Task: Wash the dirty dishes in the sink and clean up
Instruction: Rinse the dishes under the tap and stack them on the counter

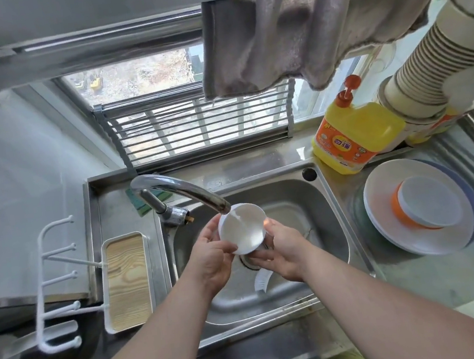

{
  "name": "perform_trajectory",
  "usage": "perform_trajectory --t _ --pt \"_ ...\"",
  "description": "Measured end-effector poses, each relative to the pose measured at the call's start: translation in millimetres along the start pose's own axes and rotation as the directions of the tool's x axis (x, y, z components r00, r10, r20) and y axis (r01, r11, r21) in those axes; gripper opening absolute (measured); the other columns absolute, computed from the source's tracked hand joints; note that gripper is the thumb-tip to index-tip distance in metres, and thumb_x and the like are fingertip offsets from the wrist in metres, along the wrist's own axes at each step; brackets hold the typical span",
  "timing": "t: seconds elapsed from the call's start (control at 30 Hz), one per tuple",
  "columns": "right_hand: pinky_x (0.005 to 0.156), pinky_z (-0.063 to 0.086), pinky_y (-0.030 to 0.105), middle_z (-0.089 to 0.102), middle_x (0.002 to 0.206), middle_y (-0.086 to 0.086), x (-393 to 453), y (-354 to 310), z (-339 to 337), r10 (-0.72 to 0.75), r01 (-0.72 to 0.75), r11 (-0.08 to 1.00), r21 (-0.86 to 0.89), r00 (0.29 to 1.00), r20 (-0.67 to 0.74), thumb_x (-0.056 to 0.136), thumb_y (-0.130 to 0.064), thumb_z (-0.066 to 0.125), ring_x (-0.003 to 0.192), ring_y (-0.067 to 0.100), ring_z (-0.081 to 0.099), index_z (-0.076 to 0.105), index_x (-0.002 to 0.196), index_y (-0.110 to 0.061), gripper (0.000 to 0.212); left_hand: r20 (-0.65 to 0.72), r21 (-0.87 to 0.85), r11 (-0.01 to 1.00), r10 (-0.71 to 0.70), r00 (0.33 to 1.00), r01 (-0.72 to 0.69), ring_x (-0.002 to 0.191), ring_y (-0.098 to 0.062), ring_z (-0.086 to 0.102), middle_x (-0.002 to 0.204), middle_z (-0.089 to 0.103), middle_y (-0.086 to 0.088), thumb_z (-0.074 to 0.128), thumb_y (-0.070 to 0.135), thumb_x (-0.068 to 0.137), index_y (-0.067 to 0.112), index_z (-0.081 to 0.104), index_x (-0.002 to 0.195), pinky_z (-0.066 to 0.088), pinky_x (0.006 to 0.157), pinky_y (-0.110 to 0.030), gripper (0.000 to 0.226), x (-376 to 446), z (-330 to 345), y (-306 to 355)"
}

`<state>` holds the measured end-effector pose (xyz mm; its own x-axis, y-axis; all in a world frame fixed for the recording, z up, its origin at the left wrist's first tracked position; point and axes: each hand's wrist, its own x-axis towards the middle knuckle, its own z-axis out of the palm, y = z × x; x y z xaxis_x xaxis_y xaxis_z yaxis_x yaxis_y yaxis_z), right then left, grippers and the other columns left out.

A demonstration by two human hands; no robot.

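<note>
Bowl: We hold a small white bowl [242, 228] over the steel sink [316, 199], tilted with its mouth toward us, right under the tap spout [181, 191]; a thin stream of water runs into it.
Left hand: Our left hand [213, 257] grips the bowl's left rim, fingers curled behind it and the thumb laid across the lower edge.
Right hand: Our right hand [284, 251] cups the bowl from the right and below, fingers curled around its outer wall.
Sink: A white brush [262, 281] lies in the basin near the drain, just below our hands.
Washed stack: On the drainboard to the right sits a white plate [393, 228] with an upturned orange-and-white bowl [423, 206] on it, well apart from the sink's basin.
Counter back: A yellow detergent bottle [356, 136] with an orange pump stands behind the sink's right corner; a green sponge [142, 202] lies behind the tap.
Left side: A wood-lined white tray [127, 279] rests beside the sink.
Overhead: A grey cloth [300, 26] hangs above the window.
</note>
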<state>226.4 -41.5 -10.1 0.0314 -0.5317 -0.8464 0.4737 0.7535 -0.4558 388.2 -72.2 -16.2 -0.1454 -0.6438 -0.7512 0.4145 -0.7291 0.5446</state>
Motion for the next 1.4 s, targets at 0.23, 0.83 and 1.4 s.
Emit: perform_trajectory --t 0.23,0.83,1.4 --pt "0.075 0.057 0.036 0.068 0.122 0.004 4 2 1 -0.01 0.009 0.992 -0.13 1.0 -0.01 0.11 -0.035 0.044 0.093 0.028 0.064 0.058 0.137 -0.042 0.031 -0.066 0.055 0.992 0.115 0.991 -0.112 0.097 -0.023 0.067 0.113 0.069 -0.013 0.044 -0.039 0.074 0.017 0.063 0.125 0.055 0.068 -0.031 0.078 1 1 7" --pt "0.101 0.053 0.049 0.069 0.129 0.017 7 7 -6 0.048 -0.04 0.989 -0.14 0.997 0.059 0.11 -0.044 0.042 0.111 0.039 0.071 0.06 0.132 -0.028 0.033 -0.108 0.229 0.972 -0.03 0.994 0.054 0.09 -0.021 0.064 0.108 0.071 -0.003 0.059 0.04 0.105 0.028 0.069 0.123 0.051 0.074 -0.031 0.024 -8 -1 7" --pt "0.104 0.052 0.06 0.059 0.138 0.018 8 23 -15 -0.13 0.126 0.988 0.091 0.991 0.042 0.109 -0.011 0.049 0.122 0.04 0.063 0.056 0.142 -0.021 0.036 -0.068 0.006 0.978 -0.208 0.976 0.209 0.114 -0.04 0.069 0.124 0.072 -0.021 0.039 0.045 0.112 0.009 0.06 0.135 0.058 0.097 -0.051 0.048 1 4 -13"
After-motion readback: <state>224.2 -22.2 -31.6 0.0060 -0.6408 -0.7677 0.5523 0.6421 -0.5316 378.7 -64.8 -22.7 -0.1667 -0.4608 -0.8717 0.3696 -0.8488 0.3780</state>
